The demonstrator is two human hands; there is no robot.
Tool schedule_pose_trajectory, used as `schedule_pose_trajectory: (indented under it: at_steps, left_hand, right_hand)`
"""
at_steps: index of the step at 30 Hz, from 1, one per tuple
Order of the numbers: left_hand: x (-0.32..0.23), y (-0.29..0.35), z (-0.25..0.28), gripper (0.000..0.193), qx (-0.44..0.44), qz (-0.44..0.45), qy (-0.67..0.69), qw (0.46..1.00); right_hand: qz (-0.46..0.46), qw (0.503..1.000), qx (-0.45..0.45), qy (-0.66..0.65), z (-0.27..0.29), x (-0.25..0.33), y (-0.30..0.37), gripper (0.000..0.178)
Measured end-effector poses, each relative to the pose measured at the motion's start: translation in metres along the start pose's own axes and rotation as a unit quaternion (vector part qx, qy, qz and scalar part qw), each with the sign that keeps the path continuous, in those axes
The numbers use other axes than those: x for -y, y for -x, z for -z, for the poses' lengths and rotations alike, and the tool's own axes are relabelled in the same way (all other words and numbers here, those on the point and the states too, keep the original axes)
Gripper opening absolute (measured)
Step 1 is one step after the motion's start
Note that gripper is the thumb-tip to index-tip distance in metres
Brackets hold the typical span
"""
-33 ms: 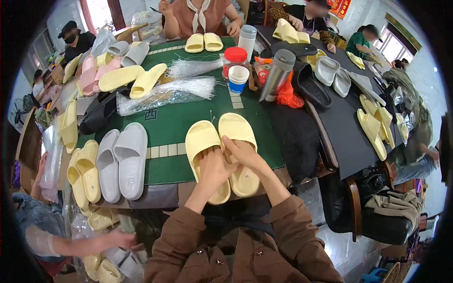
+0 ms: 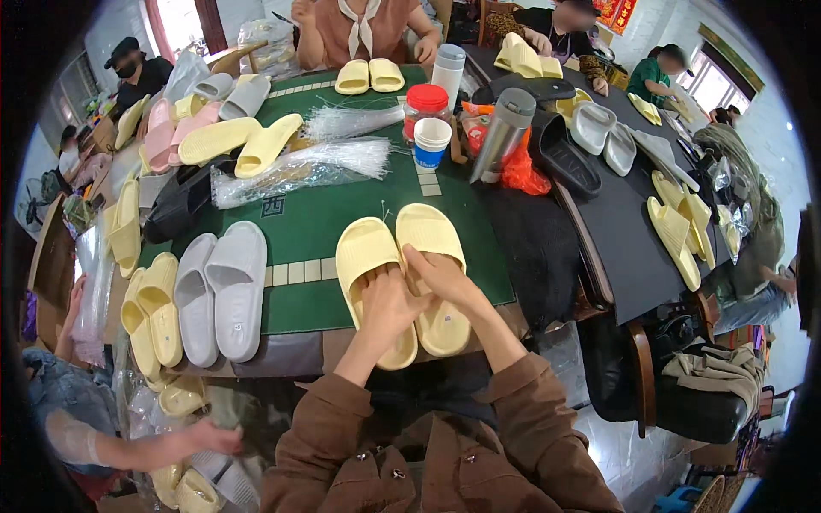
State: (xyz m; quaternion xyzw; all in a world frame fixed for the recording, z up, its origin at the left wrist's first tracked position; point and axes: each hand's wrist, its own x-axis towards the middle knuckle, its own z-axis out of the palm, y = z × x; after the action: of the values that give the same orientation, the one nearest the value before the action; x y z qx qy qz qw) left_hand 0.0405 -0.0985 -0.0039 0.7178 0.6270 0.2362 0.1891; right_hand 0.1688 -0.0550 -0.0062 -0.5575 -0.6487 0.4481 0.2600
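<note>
On the green table (image 2: 308, 222), near edge | pale yellow slide pair (image 2: 402, 244) side by side, right of grey slide pair (image 2: 218, 291) | left hand (image 2: 385, 308) and right hand (image 2: 440, 278) together, pressing the yellow straps' meeting edge.

A: What do the hands hold?
B: Left hand (image 2: 386, 309) and right hand (image 2: 440, 278) meet on a pair of pale yellow slide sandals (image 2: 400, 248) lying side by side on the green table (image 2: 316, 218).
A: And beside them?
B: Grey slides (image 2: 220, 286), to the left.
</note>
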Motion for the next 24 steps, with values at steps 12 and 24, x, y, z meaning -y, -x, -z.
schedule_pose_trajectory:
  at_steps: [12, 24]
  left_hand:
    - [0.011, -0.005, -0.011, 0.043, -0.065, -0.017, -0.019, 0.998]
    - [0.01, 0.0, -0.007, 0.043, -0.034, 0.022, -0.009, 0.999]
  right_hand:
    - [0.045, 0.999, 0.02, 0.023, 0.002, 0.0, 0.005, 0.061]
    - [0.202, 0.965, -0.165, 0.018, 0.027, 0.038, 0.03, 0.017]
